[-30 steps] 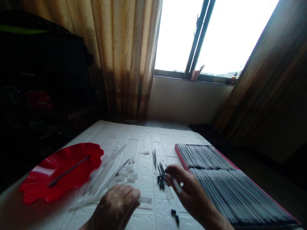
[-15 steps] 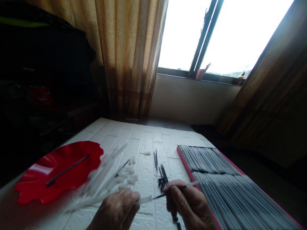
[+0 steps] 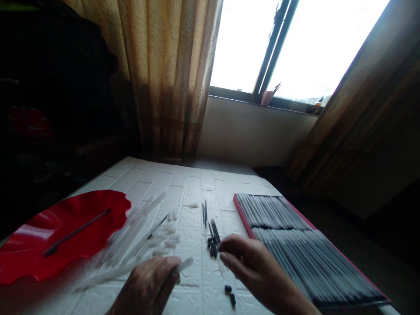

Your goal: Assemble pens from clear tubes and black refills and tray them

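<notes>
My left hand grips a translucent white tube between thumb and fingers, its free end pointing right. My right hand is over the table, thumb and forefinger apart. Its fingertips are beside thin black-ended rods and a cluster of small black caps. Two more black caps lie below that hand. Whether a rod sits inside the held tube is hidden. Short white tube pieces and long clear tubes lie beyond my left hand.
On the left is a red wavy-rimmed dish with a dark pen-like stick in it. A pink-edged box full of clear, dark-ended tubes stands on the right. The white brick-patterned tabletop ends before the curtain.
My right hand has let go of the thin rod and moved to the black caps and rods. My left hand still holds the white tube. The view has shifted slightly right.
</notes>
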